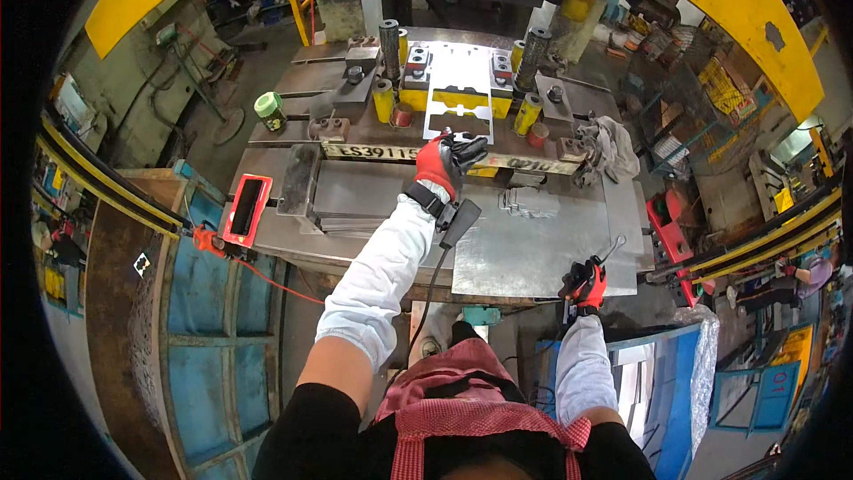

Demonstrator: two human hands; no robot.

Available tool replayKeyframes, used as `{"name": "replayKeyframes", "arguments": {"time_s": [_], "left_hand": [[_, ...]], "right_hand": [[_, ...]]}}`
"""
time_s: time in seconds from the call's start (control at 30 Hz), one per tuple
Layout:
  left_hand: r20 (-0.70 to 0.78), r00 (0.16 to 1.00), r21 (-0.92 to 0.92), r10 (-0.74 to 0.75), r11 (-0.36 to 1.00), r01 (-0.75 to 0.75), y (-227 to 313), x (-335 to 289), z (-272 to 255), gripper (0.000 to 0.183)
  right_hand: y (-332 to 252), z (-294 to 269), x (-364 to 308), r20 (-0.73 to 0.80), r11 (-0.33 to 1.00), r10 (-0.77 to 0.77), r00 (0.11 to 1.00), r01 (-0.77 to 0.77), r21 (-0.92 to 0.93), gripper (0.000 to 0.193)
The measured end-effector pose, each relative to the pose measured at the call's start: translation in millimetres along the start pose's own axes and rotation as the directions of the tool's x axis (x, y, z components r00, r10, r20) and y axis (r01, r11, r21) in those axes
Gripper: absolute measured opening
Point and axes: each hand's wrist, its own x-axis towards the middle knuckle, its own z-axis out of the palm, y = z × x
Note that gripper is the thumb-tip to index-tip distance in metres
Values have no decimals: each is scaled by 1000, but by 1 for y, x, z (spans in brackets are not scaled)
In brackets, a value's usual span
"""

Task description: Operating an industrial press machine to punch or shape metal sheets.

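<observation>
My left hand (449,162), in a red and black glove, is at the near edge of a bright metal sheet with cut-outs (459,100). Its fingers look stretched out to the right, touching or just in front of that edge. The sheet lies on a press die (414,100) between upright guide posts. Lower right, my right hand (584,284) is closed around a thin metal rod with a looped or hooked end (615,247), over the near edge of a large flat metal sheet (524,253). The fingertips are partly hidden.
Left of my left arm lie stacked metal sheets (351,200) by a steel block (300,180). A red-cased device (247,210), green-lidded jar (268,110) and grey cloth (609,149) sit around the bench. Yellow press parts (755,18) arch overhead; blue frames (197,276) flank me.
</observation>
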Motion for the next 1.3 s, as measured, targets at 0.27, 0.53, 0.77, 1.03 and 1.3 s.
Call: {"name": "replayKeyframes", "arguments": {"time_s": [0.27,0.53,0.77,1.03,1.3], "left_hand": [[-79,997,36,4,999,-1,0,-4,5,38],[-120,992,20,-24,999,27,1,0,5,38],[-124,989,199,75,979,-49,-1,-6,4,40],[244,970,341,16,934,-102,3,-5,-8,45],[-137,990,179,-45,981,69,5,-7,16,45]], "right_hand": [[-4,3,-4,-10,1000,21,1000,-21,-18,15],[0,-2,1,19,996,51,998,-52,70,16],[0,-6,-2,-12,1000,-5,1000,5,-17,17],[-3,5,-7,-57,987,-76,995,67,-146,15],[-7,14,-14,-114,1000,-4,993,1,-25,18]]}}
